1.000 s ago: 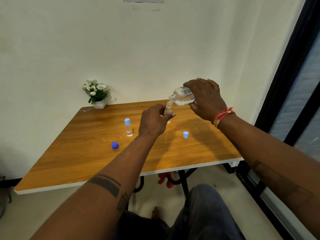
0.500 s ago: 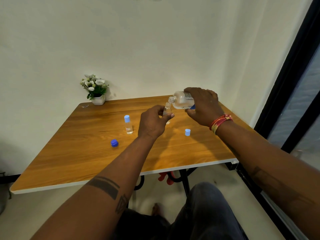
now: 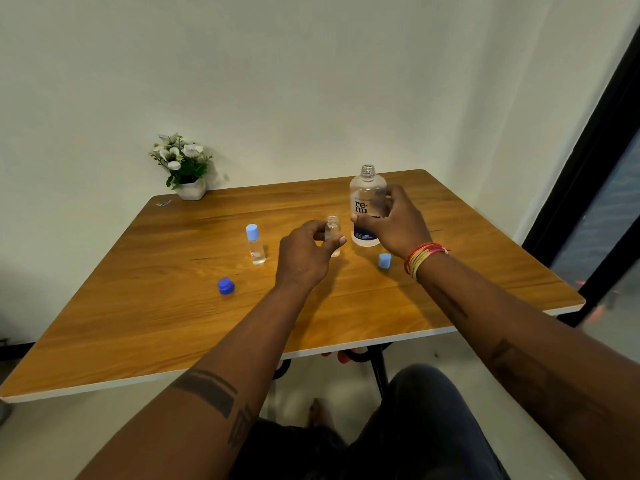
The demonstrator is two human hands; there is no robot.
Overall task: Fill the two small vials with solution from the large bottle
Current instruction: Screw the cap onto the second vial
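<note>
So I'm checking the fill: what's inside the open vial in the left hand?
The open vial looks clear; the left hand covers its lower part, so the liquid level can't be seen.

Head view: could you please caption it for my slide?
Right hand stands open bottle upright; left hand holds uncapped vial.

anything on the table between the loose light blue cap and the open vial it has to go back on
Nothing visible does. The light blue cap lies on bare wood right of the open vial, held by the left hand.
</note>
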